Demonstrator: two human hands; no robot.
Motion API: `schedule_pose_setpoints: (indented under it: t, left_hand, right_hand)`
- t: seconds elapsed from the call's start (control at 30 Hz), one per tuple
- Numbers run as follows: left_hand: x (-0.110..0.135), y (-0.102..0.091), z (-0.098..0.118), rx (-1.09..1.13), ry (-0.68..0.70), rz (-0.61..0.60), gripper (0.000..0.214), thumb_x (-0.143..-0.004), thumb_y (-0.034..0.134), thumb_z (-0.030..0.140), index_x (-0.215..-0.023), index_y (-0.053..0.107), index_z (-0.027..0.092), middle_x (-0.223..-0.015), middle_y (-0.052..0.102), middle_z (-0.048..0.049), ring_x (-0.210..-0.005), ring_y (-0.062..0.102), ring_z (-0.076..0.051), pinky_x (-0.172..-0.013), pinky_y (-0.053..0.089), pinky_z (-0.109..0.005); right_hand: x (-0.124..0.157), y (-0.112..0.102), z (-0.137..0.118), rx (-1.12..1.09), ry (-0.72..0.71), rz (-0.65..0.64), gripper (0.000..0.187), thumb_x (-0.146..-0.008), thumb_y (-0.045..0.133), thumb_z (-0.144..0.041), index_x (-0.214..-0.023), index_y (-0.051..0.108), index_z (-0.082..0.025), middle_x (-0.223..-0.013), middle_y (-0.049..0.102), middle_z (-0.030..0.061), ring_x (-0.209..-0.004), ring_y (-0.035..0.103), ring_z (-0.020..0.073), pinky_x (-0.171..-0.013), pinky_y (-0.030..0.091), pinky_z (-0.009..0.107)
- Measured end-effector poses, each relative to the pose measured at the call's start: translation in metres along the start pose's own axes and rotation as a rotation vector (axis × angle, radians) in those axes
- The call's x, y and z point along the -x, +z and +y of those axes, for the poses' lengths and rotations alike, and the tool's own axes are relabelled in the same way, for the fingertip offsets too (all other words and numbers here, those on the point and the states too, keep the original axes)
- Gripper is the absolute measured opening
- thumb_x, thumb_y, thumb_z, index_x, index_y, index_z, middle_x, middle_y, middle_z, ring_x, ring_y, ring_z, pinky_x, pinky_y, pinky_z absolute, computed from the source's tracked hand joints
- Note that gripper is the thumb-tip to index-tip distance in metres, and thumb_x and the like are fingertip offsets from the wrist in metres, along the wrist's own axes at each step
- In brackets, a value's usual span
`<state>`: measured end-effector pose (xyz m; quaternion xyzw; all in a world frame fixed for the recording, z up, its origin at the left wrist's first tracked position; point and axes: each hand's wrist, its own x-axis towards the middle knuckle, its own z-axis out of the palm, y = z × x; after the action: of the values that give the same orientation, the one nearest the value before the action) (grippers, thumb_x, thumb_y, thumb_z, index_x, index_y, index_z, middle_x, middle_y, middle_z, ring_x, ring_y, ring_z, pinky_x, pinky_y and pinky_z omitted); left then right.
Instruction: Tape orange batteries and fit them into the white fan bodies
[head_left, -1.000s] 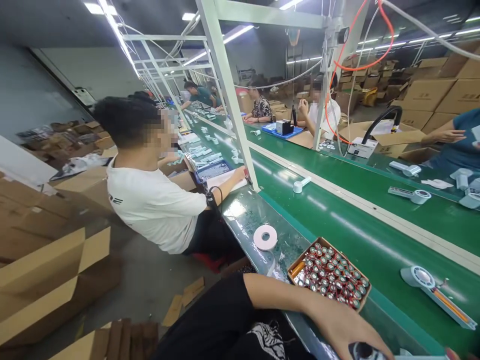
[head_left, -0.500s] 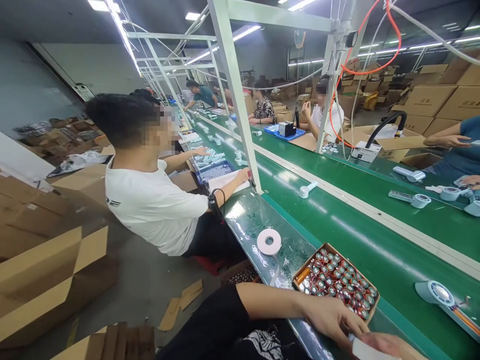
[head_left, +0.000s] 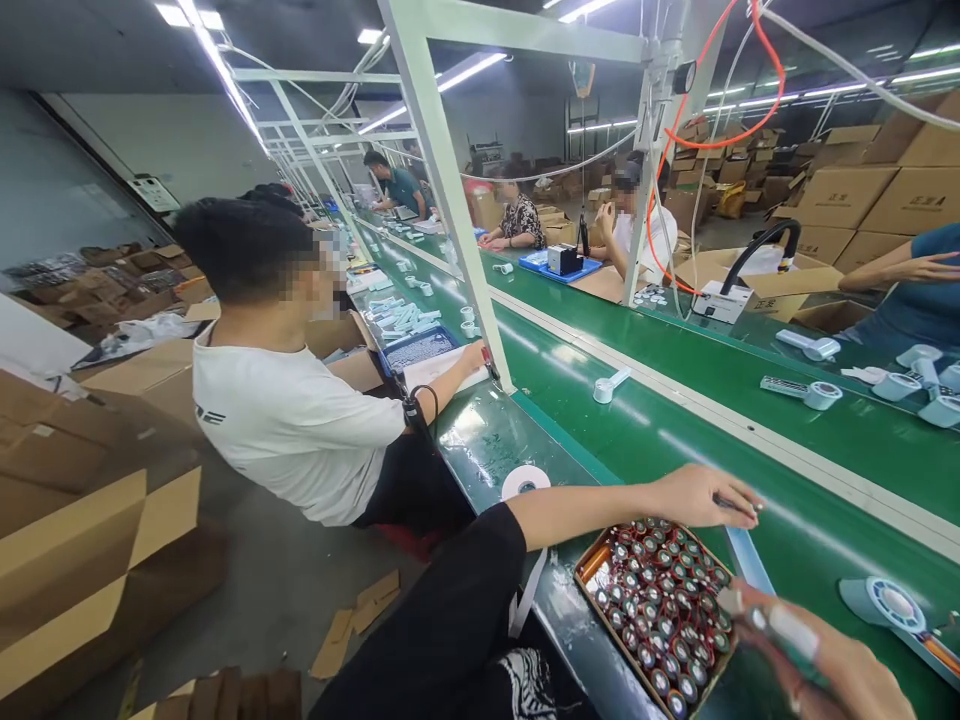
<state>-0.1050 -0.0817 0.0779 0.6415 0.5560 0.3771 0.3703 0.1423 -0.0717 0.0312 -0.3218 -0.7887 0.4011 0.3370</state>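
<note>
The right hand (head_left: 817, 655) pinches a white strip (head_left: 787, 630) just beside a cardboard tray (head_left: 609, 628) of red-banded batteries (head_left: 660, 620). The left hand (head_left: 701, 497), fingers curled over something too small to make out, sits above the tray's far corner. Beyond the tray lies a white tape roll (head_left: 526, 482).

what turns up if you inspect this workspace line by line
surface: green conveyor belt, glossy green bench strip beside it
job's things: cardboard tray packed with upright red-banded cylinders; white tape roll
clutter: cardboard scraps on the floor
hands: left hand pinches a small dark item above the tray; right hand near the tray, white strip across its fingers, hold unclear
cables: orange hose overhead; coiled black cord at a co-worker's wrist
surroundings: stacked cartons, co-workers along the line
</note>
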Motion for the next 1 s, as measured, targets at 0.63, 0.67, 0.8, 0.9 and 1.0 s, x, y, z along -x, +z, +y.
schedule_pose_setpoints:
  t: [0.63,0.67,0.8,0.9,1.0]
  left_hand:
    - [-0.096,0.011,-0.145,-0.358,-0.086,-0.030,0.016,-0.091,0.070,0.013,-0.094,0.085,0.019,-0.129,0.074,-0.0083,-0.114,0.072,-0.025,-0.112,0.054,-0.041]
    - [-0.095,0.012,-0.142,-0.360,-0.084,-0.024,0.016,-0.091,0.071,0.014,-0.095,0.085,0.020,-0.128,0.075,-0.0076,-0.114,0.072,-0.025,-0.112,0.054,-0.040]
    - [-0.091,0.014,-0.118,-0.403,-0.090,-0.020,0.016,-0.095,0.070,0.014,-0.098,0.085,0.018,-0.131,0.076,-0.0092,-0.122,0.070,-0.024,-0.113,0.052,-0.035]
    - [-0.094,0.011,-0.103,-0.438,-0.081,-0.074,0.012,-0.097,0.073,0.022,-0.097,0.086,0.020,-0.131,0.077,-0.0049,-0.125,0.070,-0.020,-0.109,0.051,-0.026]
    - [-0.103,0.005,-0.102,-0.473,-0.094,-0.125,0.016,-0.100,0.072,0.030,-0.103,0.085,0.022,-0.139,0.074,-0.0005,-0.130,0.068,-0.017,-0.105,0.051,-0.021]
  right_hand:
    - [-0.134,0.027,0.081,0.380,0.152,-0.199,0.044,-0.095,0.073,-0.020,-0.139,0.068,-0.023,-0.107,0.085,0.0026,-0.101,0.081,0.0215,-0.093,0.061,0.028]
    - [-0.130,0.027,0.080,0.415,0.129,-0.230,0.042,-0.096,0.072,-0.022,-0.138,0.068,-0.022,-0.104,0.085,0.0031,-0.098,0.081,0.0222,-0.089,0.061,0.028]
    - [-0.117,0.028,0.084,0.552,0.035,-0.301,0.037,-0.096,0.068,-0.032,-0.130,0.073,-0.020,-0.096,0.084,0.0092,-0.083,0.080,0.0273,-0.073,0.060,0.031]
    - [-0.132,0.043,0.090,0.652,0.000,-0.253,0.040,-0.096,0.060,-0.035,-0.132,0.073,-0.022,-0.096,0.083,0.0138,-0.077,0.078,0.0301,-0.069,0.060,0.037]
    - [-0.153,0.058,0.086,0.644,-0.110,-0.273,0.039,-0.094,0.058,-0.035,-0.126,0.075,-0.021,-0.088,0.080,0.0182,-0.075,0.077,0.0356,-0.067,0.060,0.043]
